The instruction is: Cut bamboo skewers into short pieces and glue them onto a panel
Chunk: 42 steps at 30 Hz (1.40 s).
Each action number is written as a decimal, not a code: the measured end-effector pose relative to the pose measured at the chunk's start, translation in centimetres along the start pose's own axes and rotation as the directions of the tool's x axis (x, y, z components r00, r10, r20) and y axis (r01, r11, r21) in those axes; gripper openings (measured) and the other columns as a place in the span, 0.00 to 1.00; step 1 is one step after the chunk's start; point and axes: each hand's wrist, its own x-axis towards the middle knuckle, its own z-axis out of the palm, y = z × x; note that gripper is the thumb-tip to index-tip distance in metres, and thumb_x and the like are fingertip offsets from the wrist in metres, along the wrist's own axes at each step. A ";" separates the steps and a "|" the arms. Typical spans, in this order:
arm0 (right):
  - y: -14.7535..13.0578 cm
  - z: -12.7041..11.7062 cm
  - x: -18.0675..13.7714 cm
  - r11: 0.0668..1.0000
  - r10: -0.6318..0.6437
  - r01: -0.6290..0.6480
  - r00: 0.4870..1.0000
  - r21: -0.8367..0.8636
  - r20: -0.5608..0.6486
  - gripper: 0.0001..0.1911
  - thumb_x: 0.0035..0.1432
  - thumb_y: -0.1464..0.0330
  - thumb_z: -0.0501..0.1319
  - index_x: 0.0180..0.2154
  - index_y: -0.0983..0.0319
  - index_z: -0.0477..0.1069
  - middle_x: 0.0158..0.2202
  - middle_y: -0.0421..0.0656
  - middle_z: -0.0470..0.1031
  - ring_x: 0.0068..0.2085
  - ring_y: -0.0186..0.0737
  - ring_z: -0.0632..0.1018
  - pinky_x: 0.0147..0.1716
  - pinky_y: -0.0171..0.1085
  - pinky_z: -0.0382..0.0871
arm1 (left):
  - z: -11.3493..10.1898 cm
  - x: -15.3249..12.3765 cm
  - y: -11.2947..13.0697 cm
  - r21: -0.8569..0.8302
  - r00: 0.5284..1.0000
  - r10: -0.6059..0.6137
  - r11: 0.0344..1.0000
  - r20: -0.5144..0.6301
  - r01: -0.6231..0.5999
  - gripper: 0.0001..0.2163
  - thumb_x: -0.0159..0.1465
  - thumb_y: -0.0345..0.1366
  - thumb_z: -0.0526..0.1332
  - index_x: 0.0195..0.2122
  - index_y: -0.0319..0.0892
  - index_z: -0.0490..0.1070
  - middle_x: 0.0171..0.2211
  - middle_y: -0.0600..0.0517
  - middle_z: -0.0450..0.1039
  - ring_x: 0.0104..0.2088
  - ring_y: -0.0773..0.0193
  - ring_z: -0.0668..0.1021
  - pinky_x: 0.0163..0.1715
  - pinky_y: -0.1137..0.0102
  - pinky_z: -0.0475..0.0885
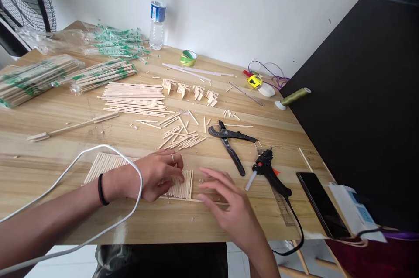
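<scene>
A flat panel of wooden sticks (108, 165) lies near the table's front, its sticks set side by side. My left hand (157, 175) rests on it with bent fingers, gripping it near its right end and hiding its middle. My right hand (229, 206) is just right of the panel, fingers apart and holding nothing. A thin strip (214, 202) runs along the panel's lower edge toward that hand. Short cut sticks (183, 138) lie scattered beyond my hands. Black-handled cutters (229, 138) and a glue gun (266, 169) lie to the right.
A white cable (88, 149) loops over my left forearm. Long sticks (134, 98), small stick assemblies (198, 92) and wrapped chopsticks (36, 77) lie farther back. A water bottle (158, 16) stands by the wall. A phone (322, 204) and power strip (356, 212) are at right.
</scene>
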 end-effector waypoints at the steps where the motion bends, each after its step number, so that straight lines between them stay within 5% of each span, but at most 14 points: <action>1: 0.6 -0.6 -0.2 1.000 0.005 -0.006 0.996 -0.004 -0.088 0.05 0.70 0.65 0.64 0.44 0.51 0.80 0.58 0.42 0.80 0.58 0.47 0.79 0.58 0.48 0.74 | 0.0 0.0 0.0 -0.005 1.000 0.002 1.000 0.003 -0.002 0.11 0.62 0.23 0.62 0.43 0.43 0.77 0.44 0.47 0.73 0.43 0.57 0.77 0.49 0.64 0.70; 6: 6.7 -4.7 -1.0 0.913 0.100 -0.303 0.814 -0.272 -0.573 0.15 0.67 0.60 0.58 0.50 0.59 0.77 0.54 0.52 0.79 0.58 0.55 0.77 0.59 0.56 0.70 | 0.2 0.0 -0.2 -0.005 1.000 0.006 1.000 -0.014 -0.006 0.13 0.59 0.22 0.62 0.43 0.44 0.77 0.43 0.48 0.74 0.44 0.57 0.76 0.50 0.64 0.71; 9: 10.6 -7.2 -1.4 0.807 0.193 -0.458 0.801 -0.373 -0.566 0.25 0.58 0.61 0.57 0.54 0.64 0.74 0.56 0.60 0.76 0.59 0.64 0.73 0.60 0.63 0.66 | 0.4 -0.1 -0.4 -0.005 1.000 0.002 1.000 -0.026 -0.003 0.14 0.59 0.22 0.62 0.43 0.44 0.77 0.43 0.48 0.74 0.43 0.57 0.77 0.49 0.64 0.71; 15: 13.8 -9.8 -1.0 0.741 0.327 -0.530 0.822 -0.413 -0.467 0.24 0.53 0.59 0.59 0.50 0.62 0.75 0.51 0.57 0.81 0.54 0.62 0.78 0.57 0.58 0.70 | 0.2 -0.1 -0.4 0.011 1.000 0.025 1.000 -0.008 -0.025 0.12 0.61 0.24 0.63 0.43 0.44 0.76 0.43 0.47 0.73 0.42 0.57 0.77 0.47 0.65 0.73; 23: 12.4 -10.6 0.0 0.665 0.412 -0.639 0.745 -0.386 -0.525 0.24 0.48 0.57 0.62 0.45 0.64 0.76 0.46 0.61 0.83 0.48 0.66 0.82 0.51 0.57 0.73 | 0.0 -0.1 -0.1 0.001 1.000 0.005 1.000 -0.002 -0.005 0.14 0.59 0.21 0.63 0.42 0.44 0.76 0.43 0.48 0.73 0.42 0.58 0.77 0.48 0.65 0.73; 27: 9.8 -10.5 -0.7 0.651 0.406 -0.662 0.717 -0.371 -0.566 0.22 0.54 0.55 0.60 0.44 0.61 0.78 0.41 0.57 0.84 0.45 0.66 0.82 0.47 0.57 0.73 | -0.2 0.1 0.6 0.046 1.000 0.018 0.999 0.018 -0.019 0.26 0.57 0.20 0.61 0.57 0.44 0.72 0.51 0.46 0.73 0.50 0.53 0.77 0.56 0.61 0.71; 30: 7.8 -10.0 -1.5 0.687 0.397 -0.631 0.741 -0.360 -0.541 0.21 0.61 0.49 0.57 0.38 0.57 0.77 0.34 0.51 0.83 0.39 0.59 0.82 0.39 0.50 0.74 | -0.1 0.3 1.2 0.095 0.997 0.049 0.994 0.057 -0.054 0.31 0.56 0.20 0.59 0.62 0.45 0.68 0.59 0.46 0.74 0.52 0.51 0.75 0.57 0.57 0.67; 35: 5.2 -8.9 -2.6 0.836 0.427 -0.504 0.847 -0.220 -0.317 0.24 0.66 0.44 0.57 0.31 0.56 0.72 0.24 0.40 0.77 0.26 0.44 0.79 0.28 0.39 0.72 | 0.4 0.6 1.5 0.103 0.991 0.051 0.993 0.128 -0.065 0.34 0.55 0.21 0.59 0.65 0.45 0.66 0.61 0.48 0.78 0.50 0.49 0.74 0.52 0.54 0.64; 42: 2.1 -8.2 -2.8 0.965 0.235 -0.235 0.972 -0.115 -0.016 0.21 0.68 0.48 0.58 0.30 0.54 0.74 0.27 0.42 0.78 0.30 0.46 0.81 0.28 0.38 0.75 | 0.8 0.5 0.9 0.067 0.992 0.042 0.997 0.115 -0.050 0.33 0.56 0.22 0.59 0.64 0.46 0.68 0.55 0.48 0.81 0.47 0.51 0.74 0.50 0.56 0.64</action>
